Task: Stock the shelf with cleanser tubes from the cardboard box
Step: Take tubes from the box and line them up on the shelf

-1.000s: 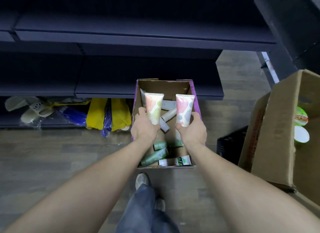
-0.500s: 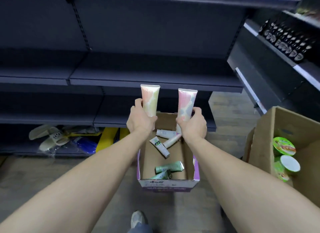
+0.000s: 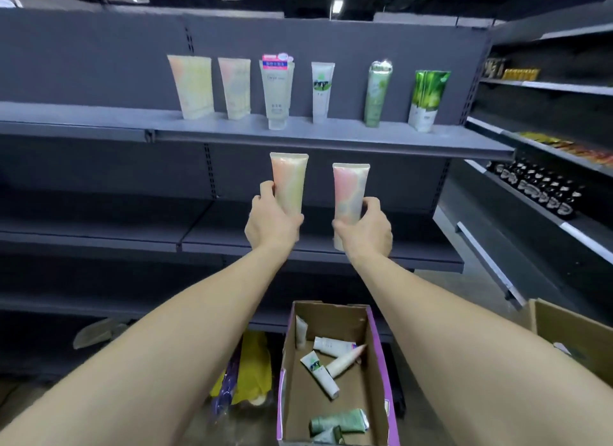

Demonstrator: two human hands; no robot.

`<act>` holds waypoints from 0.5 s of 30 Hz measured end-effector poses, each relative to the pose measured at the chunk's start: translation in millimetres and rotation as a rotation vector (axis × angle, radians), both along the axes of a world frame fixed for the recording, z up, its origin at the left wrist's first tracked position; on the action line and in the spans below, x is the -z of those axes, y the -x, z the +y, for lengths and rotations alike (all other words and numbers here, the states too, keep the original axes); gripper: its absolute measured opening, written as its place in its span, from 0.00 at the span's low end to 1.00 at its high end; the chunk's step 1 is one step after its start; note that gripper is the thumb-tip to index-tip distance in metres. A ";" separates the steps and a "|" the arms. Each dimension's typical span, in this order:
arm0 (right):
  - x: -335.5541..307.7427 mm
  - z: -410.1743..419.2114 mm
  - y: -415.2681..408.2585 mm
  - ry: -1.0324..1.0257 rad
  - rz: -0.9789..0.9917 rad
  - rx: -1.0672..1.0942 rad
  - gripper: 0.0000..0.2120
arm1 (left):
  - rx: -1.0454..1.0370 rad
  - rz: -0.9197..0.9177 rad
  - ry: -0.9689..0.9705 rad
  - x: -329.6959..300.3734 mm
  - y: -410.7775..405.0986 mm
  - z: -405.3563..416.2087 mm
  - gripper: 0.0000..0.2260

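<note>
My left hand [image 3: 270, 221] grips a peach-and-green cleanser tube [image 3: 288, 180], held upright. My right hand [image 3: 366, 228] grips a pink-and-blue cleanser tube [image 3: 349, 193], also upright. Both tubes are raised in front of the grey shelf [image 3: 331, 135], just below its front edge. On that shelf stand several tubes in a row, among them a matching pastel tube [image 3: 193, 87] at the left and a green tube [image 3: 426, 95] at the right. The cardboard box [image 3: 379, 356] with purple edges sits on the floor below my arms, holding several loose tubes [image 3: 320, 374].
Lower grey shelves [image 3: 99, 233] run under the stocked one. A side shelving unit [image 3: 547, 186] with dark bottles and packets stands at the right. Another cardboard box [image 3: 574, 332] sits at the lower right. Yellow and blue bags [image 3: 245, 369] lie under the bottom shelf.
Both hands have risen from the box up towards the stocked shelf, each still holding its tube. My view has tilted up, bringing the shelf's row of tubes into sight.
</note>
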State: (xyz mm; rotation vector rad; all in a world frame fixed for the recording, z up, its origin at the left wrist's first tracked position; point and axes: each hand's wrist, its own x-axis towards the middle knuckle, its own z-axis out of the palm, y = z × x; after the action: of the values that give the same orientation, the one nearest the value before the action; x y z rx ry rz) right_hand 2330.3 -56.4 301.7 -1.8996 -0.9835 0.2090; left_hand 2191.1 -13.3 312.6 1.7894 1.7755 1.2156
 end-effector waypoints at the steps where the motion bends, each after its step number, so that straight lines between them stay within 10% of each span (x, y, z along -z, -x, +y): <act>1: -11.9 4.3 4.1 -0.019 -0.009 -0.008 0.21 | -0.001 -0.006 -0.020 -12.3 3.2 3.1 0.29; 15: -117.0 75.4 97.1 -0.210 -0.057 -0.119 0.23 | -0.069 -0.069 -0.206 -111.9 87.8 54.4 0.27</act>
State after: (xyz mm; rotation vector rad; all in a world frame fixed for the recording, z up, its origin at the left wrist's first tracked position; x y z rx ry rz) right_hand 2233.2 19.0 418.7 -1.6657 -1.1136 0.1156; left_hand 2103.3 41.2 424.5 1.7822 1.7410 1.5182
